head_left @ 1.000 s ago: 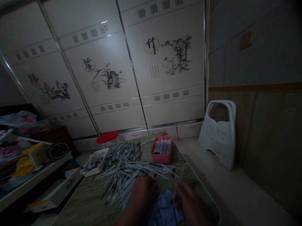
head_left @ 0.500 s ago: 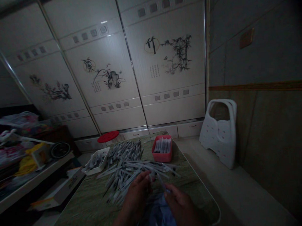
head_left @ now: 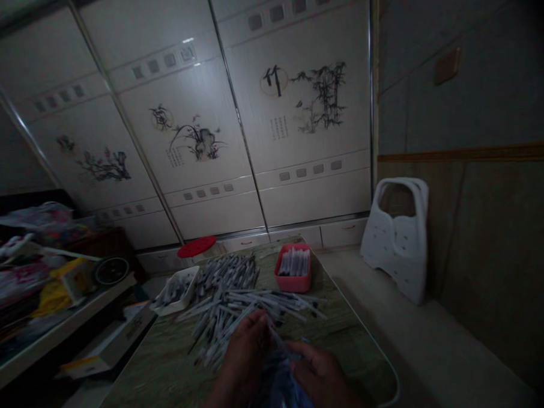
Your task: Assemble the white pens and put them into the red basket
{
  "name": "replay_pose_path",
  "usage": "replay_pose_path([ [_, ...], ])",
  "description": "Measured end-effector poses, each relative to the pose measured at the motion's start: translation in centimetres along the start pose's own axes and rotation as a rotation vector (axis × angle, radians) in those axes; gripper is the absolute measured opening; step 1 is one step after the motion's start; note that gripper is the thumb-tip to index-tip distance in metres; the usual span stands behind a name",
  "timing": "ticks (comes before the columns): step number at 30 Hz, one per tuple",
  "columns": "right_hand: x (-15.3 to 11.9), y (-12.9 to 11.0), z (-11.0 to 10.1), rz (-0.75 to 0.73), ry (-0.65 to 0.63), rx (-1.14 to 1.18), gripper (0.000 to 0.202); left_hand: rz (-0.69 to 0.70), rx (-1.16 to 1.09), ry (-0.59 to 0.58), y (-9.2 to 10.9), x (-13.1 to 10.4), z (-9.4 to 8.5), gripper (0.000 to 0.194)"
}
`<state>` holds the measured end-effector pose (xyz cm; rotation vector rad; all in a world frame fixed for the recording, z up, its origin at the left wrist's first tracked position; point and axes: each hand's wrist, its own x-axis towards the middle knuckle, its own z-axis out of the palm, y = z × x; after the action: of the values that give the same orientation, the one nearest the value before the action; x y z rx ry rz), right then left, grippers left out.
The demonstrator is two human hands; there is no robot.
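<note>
Starting from the left, we have a white tray (head_left: 192, 295) of pens, beyond and to the left of the left hand (head_left: 248, 342). Next comes the pile of pens (head_left: 230, 272), spread over the desk (head_left: 349, 330) just past that hand's fingers.

And here's the change! Half a second ago the single pen (head_left: 278, 341) stood up from the right hand, its far end apart from the left; now it leans over and reaches the left hand's fingertips. So both hands are at one pen, we judge, rather than one steadying while the other picks. The left hand's fingers are drawn together there, but it's too dark to tell whether they pinch the pen or some small part.

Below, between the hands, lies a blue cloth (head_left: 280, 393). Ahead of them, the pink box (head_left: 293, 283) carries its upright bundle. On our right, the right hand (head_left: 322, 370) pinches the pen's near end between thumb and fingers.
</note>
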<state>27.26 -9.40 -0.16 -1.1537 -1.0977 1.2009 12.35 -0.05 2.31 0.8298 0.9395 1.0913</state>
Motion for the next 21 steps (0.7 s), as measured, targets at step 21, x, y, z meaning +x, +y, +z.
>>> replay_pose_path([
  [21, 0.4, 1.3, -0.3, 0.005, 0.033, -0.086, 0.046, 0.115, 0.113, 0.002, -0.8, -0.8, 0.7, 0.034],
])
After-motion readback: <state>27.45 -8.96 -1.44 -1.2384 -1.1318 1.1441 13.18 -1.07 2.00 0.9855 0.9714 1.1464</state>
